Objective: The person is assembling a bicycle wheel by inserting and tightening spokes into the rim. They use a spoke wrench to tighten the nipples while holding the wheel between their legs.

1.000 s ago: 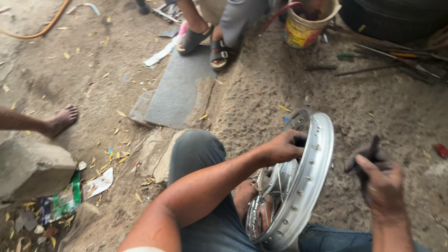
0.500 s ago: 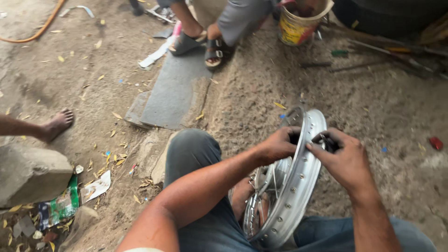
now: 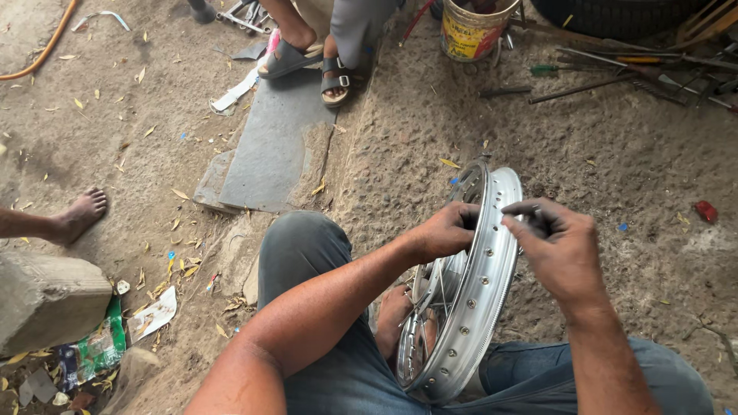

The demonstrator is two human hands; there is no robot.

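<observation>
A view looking down at a person seated on dusty ground, working on a wheel rim held upright between the knees.

At far left, another person's bare foot (image 3: 79,217) rests on the dirt, with a concrete block (image 3: 46,303) and some litter below it. Further in, a flat grey slab (image 3: 273,146) lies on the ground, and a second person's sandalled feet (image 3: 307,65) stand at its top end.

In the centre, the left hand (image 3: 446,229) comes in from the lower left, its forearm crossing a knee in grey trousers. Its fingers are closed around the near edge of the rim (image 3: 477,307) close to the top. The rim is shiny silver metal, dotted with small spoke holes, standing on edge and tilted slightly (a few thin spokes and a hub show inside its lower half).

Just to the right, the right hand (image 3: 561,246) is on the outer face of the rim near the top, thumb and fingertips pinched together on something small and dark; what it is cannot be made out.

Top right, well apart from the hands, a yellow bucket (image 3: 475,31) stands beside scattered long tools (image 3: 615,73), and a small red scrap (image 3: 705,210) lies at far right.
</observation>
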